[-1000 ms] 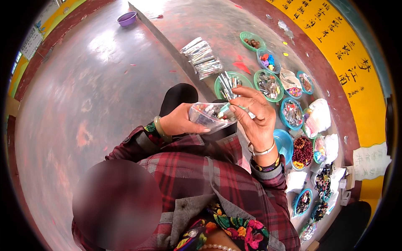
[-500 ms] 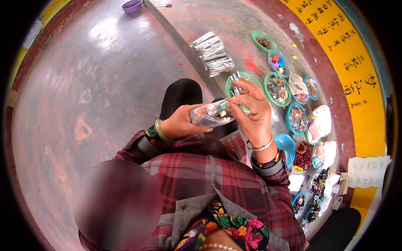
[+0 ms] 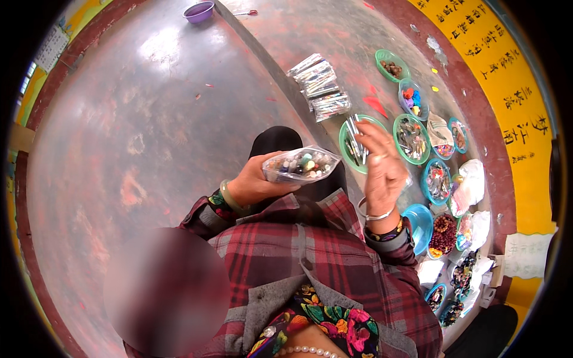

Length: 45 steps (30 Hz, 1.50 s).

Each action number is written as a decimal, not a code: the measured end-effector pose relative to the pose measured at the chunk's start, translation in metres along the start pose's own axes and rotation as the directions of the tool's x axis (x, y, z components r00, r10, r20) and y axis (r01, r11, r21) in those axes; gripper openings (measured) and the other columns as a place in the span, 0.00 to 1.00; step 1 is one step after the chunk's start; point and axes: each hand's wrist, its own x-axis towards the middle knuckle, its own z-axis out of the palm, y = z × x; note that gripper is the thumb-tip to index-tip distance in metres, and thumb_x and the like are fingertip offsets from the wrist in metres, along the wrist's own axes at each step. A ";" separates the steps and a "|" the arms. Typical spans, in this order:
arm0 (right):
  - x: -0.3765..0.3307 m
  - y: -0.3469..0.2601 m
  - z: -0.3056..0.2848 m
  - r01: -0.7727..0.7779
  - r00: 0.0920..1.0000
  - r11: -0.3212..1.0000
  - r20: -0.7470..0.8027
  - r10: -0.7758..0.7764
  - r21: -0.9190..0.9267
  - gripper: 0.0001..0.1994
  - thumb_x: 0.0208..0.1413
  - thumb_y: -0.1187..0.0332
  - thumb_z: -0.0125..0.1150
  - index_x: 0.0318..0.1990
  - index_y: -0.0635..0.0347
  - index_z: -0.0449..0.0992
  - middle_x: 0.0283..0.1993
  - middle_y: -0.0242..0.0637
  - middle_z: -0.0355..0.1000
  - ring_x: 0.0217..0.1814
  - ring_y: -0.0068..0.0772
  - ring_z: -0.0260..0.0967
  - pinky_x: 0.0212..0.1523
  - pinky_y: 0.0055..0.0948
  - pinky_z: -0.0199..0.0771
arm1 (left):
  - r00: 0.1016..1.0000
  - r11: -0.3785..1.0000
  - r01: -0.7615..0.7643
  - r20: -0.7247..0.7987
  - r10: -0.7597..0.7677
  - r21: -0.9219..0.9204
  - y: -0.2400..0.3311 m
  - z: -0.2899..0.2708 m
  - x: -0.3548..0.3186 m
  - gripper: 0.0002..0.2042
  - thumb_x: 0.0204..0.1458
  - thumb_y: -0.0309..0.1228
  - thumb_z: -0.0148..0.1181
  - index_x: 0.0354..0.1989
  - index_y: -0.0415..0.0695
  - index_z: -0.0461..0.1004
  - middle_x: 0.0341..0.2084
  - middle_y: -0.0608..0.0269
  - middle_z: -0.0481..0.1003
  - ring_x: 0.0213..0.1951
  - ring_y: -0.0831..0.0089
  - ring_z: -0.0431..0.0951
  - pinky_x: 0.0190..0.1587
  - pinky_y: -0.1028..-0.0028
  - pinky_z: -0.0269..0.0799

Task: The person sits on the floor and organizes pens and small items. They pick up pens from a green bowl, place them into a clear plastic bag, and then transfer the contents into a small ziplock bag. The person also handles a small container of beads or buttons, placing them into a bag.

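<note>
- The left hand (image 3: 253, 182) grips a clear bag (image 3: 301, 165) of mixed beads, thumb and fingers pressed on its side, above the lap.
- Just right of the bag, the right hand (image 3: 385, 176) is raised with fingers bent; whether they pinch anything, I cannot tell.
- Beyond it, a green basket (image 3: 341, 143) holds slim packets (image 3: 352, 136).
- Farther off, a yellow wall band (image 3: 518, 74) bears columns of black handwritten characters.
</note>
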 end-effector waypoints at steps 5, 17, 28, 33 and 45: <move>0.003 0.046 -0.035 -0.276 0.930 0.958 -0.275 0.245 -0.081 0.12 0.58 0.67 0.51 0.39 0.67 0.77 0.42 0.40 0.73 0.45 0.29 0.68 0.47 0.28 0.66 | 0.993 1.000 -0.022 -0.113 0.020 -0.009 0.006 -0.012 0.002 0.23 0.42 0.19 0.64 0.50 0.35 0.67 0.41 0.63 0.74 0.43 0.78 0.72 0.48 0.76 0.67; -0.194 0.358 -0.083 -0.893 0.446 0.396 -0.306 0.842 -0.213 0.18 0.43 0.60 0.62 0.40 0.59 0.78 0.29 0.38 0.76 0.30 0.33 0.74 0.33 0.31 0.72 | 0.977 0.999 0.021 -0.212 -0.011 0.043 -0.024 -0.021 0.017 0.21 0.41 0.18 0.64 0.47 0.33 0.70 0.42 0.58 0.75 0.45 0.75 0.73 0.49 0.75 0.67; -0.136 0.391 -0.055 -0.791 0.411 0.094 -0.412 0.813 -0.605 0.15 0.41 0.57 0.61 0.32 0.58 0.78 0.35 0.47 0.74 0.41 0.50 0.72 0.42 0.41 0.70 | 0.982 0.991 0.102 -0.150 -0.115 -0.089 -0.051 -0.016 0.004 0.31 0.40 0.22 0.66 0.55 0.32 0.60 0.52 0.48 0.67 0.53 0.66 0.69 0.56 0.69 0.63; -0.130 0.410 -0.056 -0.660 0.471 0.106 -0.300 0.830 -0.743 0.17 0.39 0.57 0.63 0.31 0.63 0.78 0.35 0.52 0.74 0.39 0.52 0.72 0.40 0.42 0.72 | 0.979 0.978 0.092 -0.164 -0.123 -0.186 -0.042 -0.020 0.002 0.34 0.38 0.22 0.69 0.57 0.33 0.59 0.51 0.48 0.68 0.52 0.64 0.70 0.55 0.67 0.65; -0.145 0.351 -0.080 -0.909 0.252 0.251 -0.042 0.967 0.333 0.10 0.44 0.80 0.57 0.36 0.66 0.70 0.33 0.43 0.73 0.28 0.33 0.73 0.26 0.23 0.76 | 0.984 1.000 -0.008 -0.177 0.006 -0.013 -0.021 -0.020 0.000 0.27 0.45 0.21 0.62 0.56 0.36 0.63 0.49 0.60 0.70 0.50 0.74 0.69 0.53 0.74 0.64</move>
